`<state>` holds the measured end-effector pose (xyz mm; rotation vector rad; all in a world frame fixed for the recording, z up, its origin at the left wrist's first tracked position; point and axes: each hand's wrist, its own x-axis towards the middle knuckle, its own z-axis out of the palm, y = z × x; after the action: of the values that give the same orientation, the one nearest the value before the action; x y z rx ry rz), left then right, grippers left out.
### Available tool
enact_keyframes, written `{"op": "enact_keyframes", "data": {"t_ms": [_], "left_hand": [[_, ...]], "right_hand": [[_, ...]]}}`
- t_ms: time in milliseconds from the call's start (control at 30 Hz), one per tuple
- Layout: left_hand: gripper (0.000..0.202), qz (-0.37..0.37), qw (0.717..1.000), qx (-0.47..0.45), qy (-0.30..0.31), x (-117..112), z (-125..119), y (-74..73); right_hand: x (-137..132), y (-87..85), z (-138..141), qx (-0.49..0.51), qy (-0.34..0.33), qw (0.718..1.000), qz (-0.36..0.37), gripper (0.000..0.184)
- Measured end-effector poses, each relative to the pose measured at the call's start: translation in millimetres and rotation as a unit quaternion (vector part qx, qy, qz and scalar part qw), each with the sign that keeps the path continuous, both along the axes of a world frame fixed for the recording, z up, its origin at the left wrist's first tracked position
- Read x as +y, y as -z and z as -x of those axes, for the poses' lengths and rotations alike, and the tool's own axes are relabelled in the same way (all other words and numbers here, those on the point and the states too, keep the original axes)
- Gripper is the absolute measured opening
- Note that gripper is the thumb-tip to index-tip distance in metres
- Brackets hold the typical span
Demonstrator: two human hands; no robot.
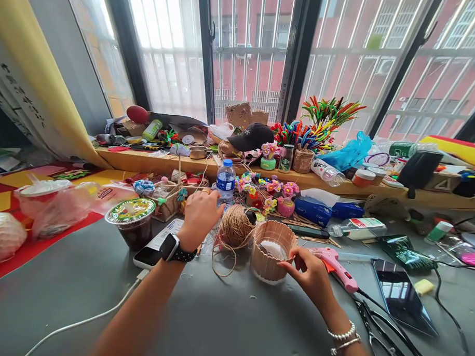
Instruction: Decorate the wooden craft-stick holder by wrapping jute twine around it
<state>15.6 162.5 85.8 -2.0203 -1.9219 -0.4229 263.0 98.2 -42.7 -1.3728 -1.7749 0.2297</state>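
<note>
A round container made of upright wooden craft sticks [272,252], with a white bottom, stands on the grey table. My right hand [310,271] pinches its right rim between thumb and fingers. My left hand [199,218], wearing a smartwatch, is raised over the table with its fingers stretched forward and partly bent, and nothing shows in it. Just right of that hand sits a ball of jute twine [236,224], a loose strand looping onto the table toward the container. Behind the fingers stands a water bottle with a blue cap [225,180]; whether they touch it is unclear.
A pink hot glue gun [338,267], black scissors [383,339] and a dark tablet [402,295] lie at right. Left are a lidded cup [130,221] and a phone [147,257] on a white cable. Crocheted flowers [270,189] and a blue tissue pack [312,210] sit behind.
</note>
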Motion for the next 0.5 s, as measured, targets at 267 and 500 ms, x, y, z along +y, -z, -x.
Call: {"op": "enact_keyframes", "data": {"t_ms": [267,500], "left_hand": [[0.014,0.011,0.984,-0.075,0.16,-38,-12,41.4],[0.008,0.159,0.967,-0.188,0.059,-71,-20,111.1]], "right_hand": [[2,5.0,0,-0.005,0.022,1.0,-0.013,0.042],[3,8.0,-1,-0.006,0.042,0.999,-0.016,0.042]]}}
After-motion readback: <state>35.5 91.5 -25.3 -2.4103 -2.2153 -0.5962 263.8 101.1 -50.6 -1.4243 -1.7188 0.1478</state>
